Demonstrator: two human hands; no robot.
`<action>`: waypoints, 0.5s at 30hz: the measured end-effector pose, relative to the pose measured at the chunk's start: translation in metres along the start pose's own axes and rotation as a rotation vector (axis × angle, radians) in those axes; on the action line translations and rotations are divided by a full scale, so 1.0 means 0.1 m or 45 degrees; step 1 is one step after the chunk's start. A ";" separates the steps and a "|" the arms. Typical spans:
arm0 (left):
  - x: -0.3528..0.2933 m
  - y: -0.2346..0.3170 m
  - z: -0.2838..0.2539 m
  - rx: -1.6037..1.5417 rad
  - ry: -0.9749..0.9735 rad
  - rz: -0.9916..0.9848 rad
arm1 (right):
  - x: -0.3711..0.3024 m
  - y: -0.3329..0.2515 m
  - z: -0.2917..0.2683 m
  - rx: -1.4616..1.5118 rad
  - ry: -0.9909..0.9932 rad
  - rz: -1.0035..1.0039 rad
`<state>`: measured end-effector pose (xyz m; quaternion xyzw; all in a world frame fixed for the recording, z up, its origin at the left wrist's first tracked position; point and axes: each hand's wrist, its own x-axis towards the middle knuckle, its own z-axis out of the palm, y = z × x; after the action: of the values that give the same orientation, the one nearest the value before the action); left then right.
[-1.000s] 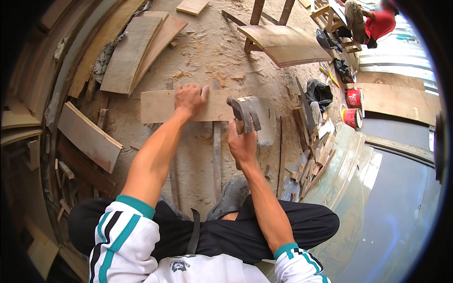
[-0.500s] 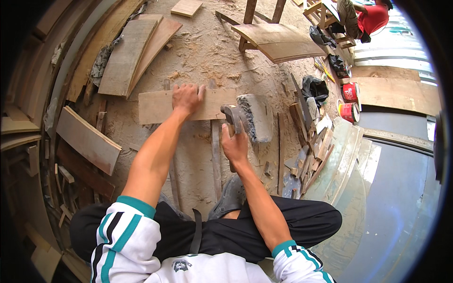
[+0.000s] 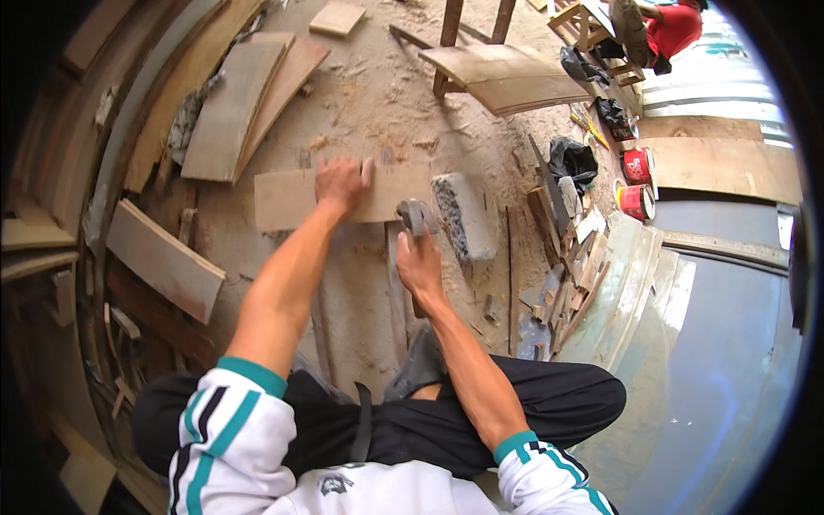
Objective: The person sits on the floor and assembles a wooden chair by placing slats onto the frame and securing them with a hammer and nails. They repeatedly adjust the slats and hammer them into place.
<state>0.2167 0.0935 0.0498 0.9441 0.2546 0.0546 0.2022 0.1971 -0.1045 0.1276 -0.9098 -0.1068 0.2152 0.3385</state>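
Note:
A flat, pale wooden board [image 3: 287,199] lies across two narrow wooden strips on the dusty ground in front of me. My left hand [image 3: 343,183] holds the board down near its middle, the fingers bent toward its far edge and the thumb at the right. In my right hand [image 3: 419,264] is a hammer [image 3: 417,216], gripped by its handle. The hammer's dark head is at the board's near right corner; whether it touches the wood I cannot tell. Just right of the board sits a rough grey block [image 3: 463,215].
Curved wooden panels [image 3: 232,112] lean at the left, with another panel [image 3: 163,257] nearer me. A wooden stand [image 3: 506,77] is ahead. Wood offcuts [image 3: 579,283], paint cans [image 3: 635,200] and a black bag [image 3: 572,163] lie at the right. A person in red [image 3: 672,36] sits at the far right.
The hammer and my right hand have shifted slightly left and nearer me, and the hammer head has turned. My left hand stays on the board.

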 end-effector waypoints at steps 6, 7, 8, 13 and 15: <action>0.00 -0.02 -0.01 -0.014 -0.024 -0.038 | -0.11 0.13 0.03 0.098 0.215 -0.158; 0.01 0.00 -0.02 -0.017 -0.041 -0.036 | -0.07 0.19 0.05 0.083 0.205 -0.149; 0.02 0.02 -0.04 -0.021 -0.058 -0.033 | -0.04 0.26 0.07 0.067 0.195 -0.141; 0.02 -0.04 -0.07 -0.002 -0.094 -0.061 | -0.07 -0.08 -0.08 0.189 0.234 -0.237; 0.00 -0.04 -0.06 0.000 -0.095 -0.064 | -0.09 -0.11 -0.13 0.235 0.321 -0.417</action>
<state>0.2132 0.0986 0.0537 0.9388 0.2704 0.0144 0.2127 0.1949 -0.1067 0.1464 -0.8651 -0.1898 0.0510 0.4615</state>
